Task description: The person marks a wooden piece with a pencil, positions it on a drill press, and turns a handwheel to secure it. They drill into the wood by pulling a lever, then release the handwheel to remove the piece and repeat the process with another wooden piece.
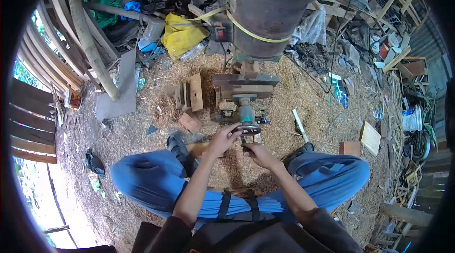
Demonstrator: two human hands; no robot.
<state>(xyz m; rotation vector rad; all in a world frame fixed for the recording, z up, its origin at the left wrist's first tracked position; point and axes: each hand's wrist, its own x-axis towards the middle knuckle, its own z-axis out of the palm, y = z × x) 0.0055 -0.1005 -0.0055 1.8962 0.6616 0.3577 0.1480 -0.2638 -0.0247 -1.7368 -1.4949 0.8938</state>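
Left hand (pixel 222 138) fingers curled on dark round disc (pixel 250 130) at small motor (pixel 245 111) just ahead; right hand (pixel 258 153) pinches beneath it; disc likely stiff, heavy, best gripped at rim.

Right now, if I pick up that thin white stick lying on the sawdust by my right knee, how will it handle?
The white stick looks slim and straight, so it is probably stiff and light. It lies loose on the sawdust, so it should lift freely. It seems flat-sided rather than round, so it is unlikely to roll, though that is hard to tell.
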